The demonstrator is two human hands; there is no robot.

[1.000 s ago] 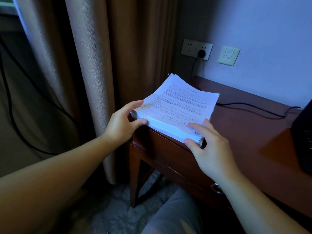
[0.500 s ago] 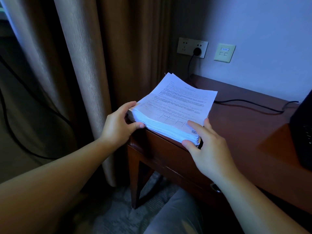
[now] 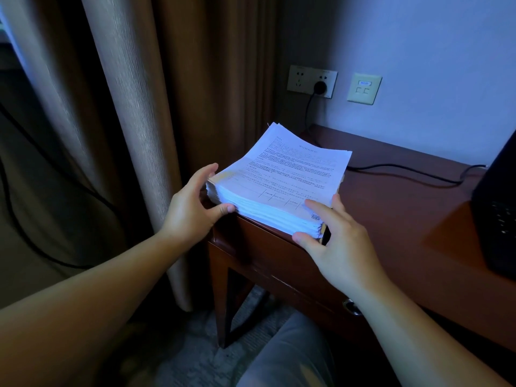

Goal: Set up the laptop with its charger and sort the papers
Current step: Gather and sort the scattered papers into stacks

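Two bare hands frame a thick stack of papers (image 3: 282,185) at the near left corner of the wooden desk (image 3: 391,208), much as they did a moment ago, though the left hand (image 3: 192,210) has loosened: its fingers, which lay along the stack's left edge a second back, now stand slightly off that side, spread and gently curved, with only the thumb tip touching the near left corner of the pile. The right hand (image 3: 340,244) has hardly shifted; its forefinger lies straight on the top sheet near the printed code, the thumb presses the near right corner of the pile, and the other fingers run up the stack's right side, so the hand braces the paper rather than closing round it. The stack itself sits flat where it was, its sheets a little uneven at the edges. Nearest of all, a grey trouser knee (image 3: 284,356) shows below the desk front, beside a drawer pull (image 3: 352,306) half covered by the right forearm. To the right, at the frame's edge, stands the dark laptop (image 3: 499,213), only partly in view. Behind the papers a black cable (image 3: 405,170) trails across the desktop toward it, and another runs up to a plug in the wall socket (image 3: 312,81), with a smaller wall plate (image 3: 363,88) beside. Heavy brown curtains (image 3: 145,113) hang left of the desk
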